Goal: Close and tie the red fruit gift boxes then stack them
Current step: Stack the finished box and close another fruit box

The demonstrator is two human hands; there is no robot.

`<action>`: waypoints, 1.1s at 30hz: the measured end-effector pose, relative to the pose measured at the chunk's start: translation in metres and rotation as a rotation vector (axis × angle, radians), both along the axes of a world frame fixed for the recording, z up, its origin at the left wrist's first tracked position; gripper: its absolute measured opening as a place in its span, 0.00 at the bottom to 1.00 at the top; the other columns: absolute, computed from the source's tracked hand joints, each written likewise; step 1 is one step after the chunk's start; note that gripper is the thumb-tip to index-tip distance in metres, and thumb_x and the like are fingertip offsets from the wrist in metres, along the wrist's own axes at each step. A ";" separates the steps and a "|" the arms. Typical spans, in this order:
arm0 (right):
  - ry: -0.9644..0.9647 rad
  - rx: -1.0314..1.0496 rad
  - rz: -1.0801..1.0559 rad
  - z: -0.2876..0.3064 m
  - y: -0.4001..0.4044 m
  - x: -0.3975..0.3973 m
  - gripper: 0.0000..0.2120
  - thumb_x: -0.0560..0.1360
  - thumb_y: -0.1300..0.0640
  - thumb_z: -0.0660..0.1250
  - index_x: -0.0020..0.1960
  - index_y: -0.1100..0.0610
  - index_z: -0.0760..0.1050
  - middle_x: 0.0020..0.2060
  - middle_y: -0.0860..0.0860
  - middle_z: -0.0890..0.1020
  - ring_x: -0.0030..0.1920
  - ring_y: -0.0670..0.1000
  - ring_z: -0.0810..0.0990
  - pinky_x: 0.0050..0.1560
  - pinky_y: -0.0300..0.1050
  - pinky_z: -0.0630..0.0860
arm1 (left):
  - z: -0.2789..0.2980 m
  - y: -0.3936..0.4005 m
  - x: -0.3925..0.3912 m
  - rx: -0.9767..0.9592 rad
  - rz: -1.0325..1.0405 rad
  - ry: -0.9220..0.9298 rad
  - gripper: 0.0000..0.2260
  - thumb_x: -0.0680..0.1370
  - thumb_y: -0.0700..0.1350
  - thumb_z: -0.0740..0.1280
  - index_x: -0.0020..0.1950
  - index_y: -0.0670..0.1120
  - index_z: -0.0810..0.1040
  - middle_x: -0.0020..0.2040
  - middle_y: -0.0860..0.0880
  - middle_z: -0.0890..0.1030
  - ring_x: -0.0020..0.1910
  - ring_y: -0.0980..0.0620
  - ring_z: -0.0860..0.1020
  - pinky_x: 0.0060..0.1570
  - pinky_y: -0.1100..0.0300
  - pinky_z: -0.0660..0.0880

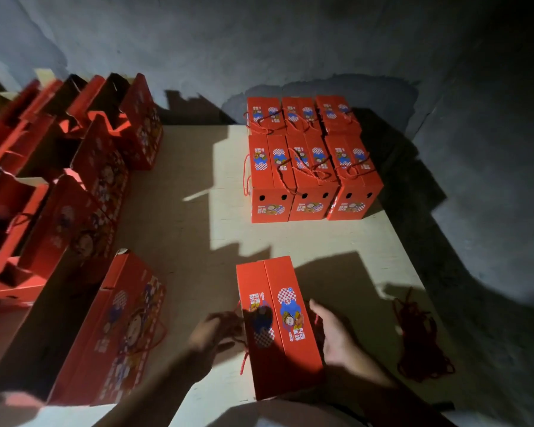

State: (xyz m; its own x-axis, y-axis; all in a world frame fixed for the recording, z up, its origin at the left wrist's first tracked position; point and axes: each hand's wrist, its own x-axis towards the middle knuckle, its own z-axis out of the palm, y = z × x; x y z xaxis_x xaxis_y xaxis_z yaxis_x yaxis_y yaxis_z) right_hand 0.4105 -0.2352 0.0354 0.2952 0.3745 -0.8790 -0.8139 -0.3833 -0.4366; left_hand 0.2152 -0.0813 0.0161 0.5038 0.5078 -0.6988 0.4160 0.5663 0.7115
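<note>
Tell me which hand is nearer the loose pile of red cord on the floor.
Right. The right hand rests at the closed red gift box's right side, toward the loose pile of red cord. The left hand is beyond the box's far side.

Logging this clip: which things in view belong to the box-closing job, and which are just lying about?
Belongs to the job:
closed box between left hand and right hand
finished boxes
open boxes
spare red cord

Lying about:
nothing apart from the floor sheet and wall

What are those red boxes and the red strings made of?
The box between the hands looks like printed cardboard with a slight sheen: sharp folded edges, punched holes on the finished boxes. The loose strings look like twisted cord, likely nylon or cotton; too dim to tell.
</note>
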 end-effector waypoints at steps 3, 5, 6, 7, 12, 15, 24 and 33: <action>-0.279 0.078 -0.235 0.019 0.001 0.010 0.14 0.82 0.49 0.67 0.42 0.56 0.74 0.37 0.52 0.78 0.38 0.51 0.76 0.47 0.49 0.73 | 0.023 0.018 -0.004 0.049 0.089 -0.118 0.12 0.81 0.43 0.67 0.41 0.43 0.86 0.42 0.38 0.84 0.46 0.42 0.81 0.60 0.43 0.76; -0.358 0.214 -0.273 0.043 0.004 0.018 0.16 0.84 0.49 0.64 0.40 0.55 0.71 0.32 0.50 0.71 0.32 0.49 0.67 0.40 0.47 0.69 | 0.045 0.032 -0.004 0.099 0.133 -0.211 0.15 0.82 0.42 0.64 0.39 0.44 0.86 0.42 0.38 0.83 0.45 0.43 0.82 0.60 0.43 0.77; -0.398 0.258 -0.253 0.057 0.006 0.022 0.16 0.84 0.49 0.63 0.40 0.55 0.71 0.30 0.49 0.69 0.29 0.48 0.63 0.35 0.45 0.64 | 0.058 0.037 -0.002 0.119 0.148 -0.266 0.15 0.82 0.42 0.64 0.39 0.44 0.86 0.41 0.39 0.83 0.44 0.44 0.82 0.57 0.45 0.78; -0.432 0.286 -0.220 0.069 0.008 0.025 0.17 0.85 0.49 0.62 0.40 0.56 0.72 0.29 0.49 0.68 0.27 0.47 0.61 0.31 0.44 0.59 | 0.072 0.039 0.001 0.132 0.160 -0.315 0.15 0.82 0.42 0.64 0.39 0.45 0.86 0.40 0.40 0.83 0.43 0.45 0.83 0.53 0.49 0.80; -0.576 0.338 -0.090 0.107 0.011 0.026 0.20 0.85 0.48 0.63 0.36 0.56 0.73 0.26 0.49 0.65 0.23 0.47 0.58 0.24 0.41 0.53 | 0.111 0.023 0.012 0.095 0.095 -0.482 0.09 0.76 0.49 0.67 0.41 0.48 0.84 0.41 0.44 0.81 0.40 0.48 0.81 0.50 0.51 0.80; -0.616 0.336 -0.077 0.114 0.014 0.026 0.20 0.85 0.50 0.64 0.36 0.57 0.73 0.26 0.50 0.65 0.23 0.47 0.57 0.26 0.44 0.49 | 0.118 0.023 0.020 0.103 0.076 -0.457 0.08 0.79 0.47 0.66 0.44 0.47 0.83 0.45 0.42 0.82 0.43 0.48 0.81 0.48 0.52 0.80; -0.833 0.181 0.176 0.092 0.035 0.013 0.16 0.80 0.43 0.70 0.44 0.55 0.84 0.39 0.52 0.88 0.41 0.53 0.88 0.47 0.51 0.82 | 0.133 -0.016 0.076 0.178 -0.108 -0.351 0.12 0.82 0.34 0.60 0.60 0.38 0.82 0.56 0.41 0.87 0.57 0.44 0.84 0.61 0.47 0.77; -0.768 0.143 0.144 0.085 0.036 0.022 0.10 0.78 0.48 0.73 0.51 0.55 0.85 0.45 0.51 0.88 0.49 0.54 0.87 0.54 0.54 0.82 | 0.109 -0.054 0.104 1.030 -0.614 -0.105 0.25 0.75 0.34 0.66 0.72 0.46 0.76 0.69 0.48 0.75 0.67 0.48 0.69 0.65 0.60 0.64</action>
